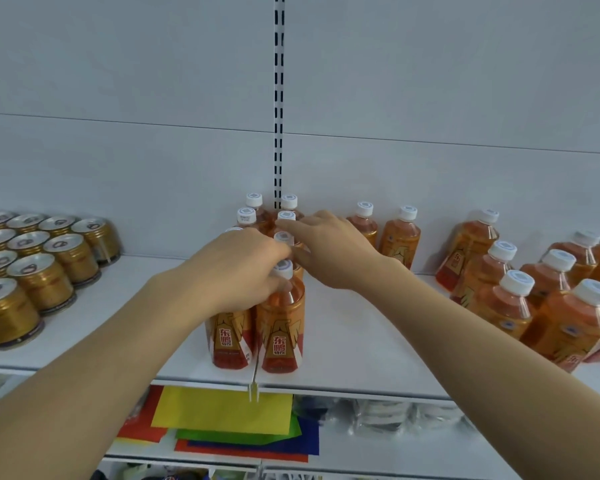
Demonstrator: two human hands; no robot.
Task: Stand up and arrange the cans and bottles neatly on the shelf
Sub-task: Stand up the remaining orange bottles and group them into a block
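Note:
Several orange drink bottles with white caps stand in two tight rows at the middle of the white shelf (pixel 343 344); the front right bottle (pixel 280 323) and front left bottle (pixel 230 337) show their labels. My left hand (pixel 238 268) lies over the left row with its fingers curled round the top of a bottle that it hides. My right hand (pixel 329 247) rests on the right row's caps with its fingers stretched out. Gold cans (pixel 40 275) stand upright in rows at the left. More loose bottles (pixel 534 296) stand in an uneven group at the right.
Two bottles (pixel 383 230) stand alone at the back wall right of my hands. A slotted upright (pixel 278 98) runs up the back panel. The lower shelf holds coloured sheets (pixel 222 415) and plastic-wrapped goods (pixel 388 415).

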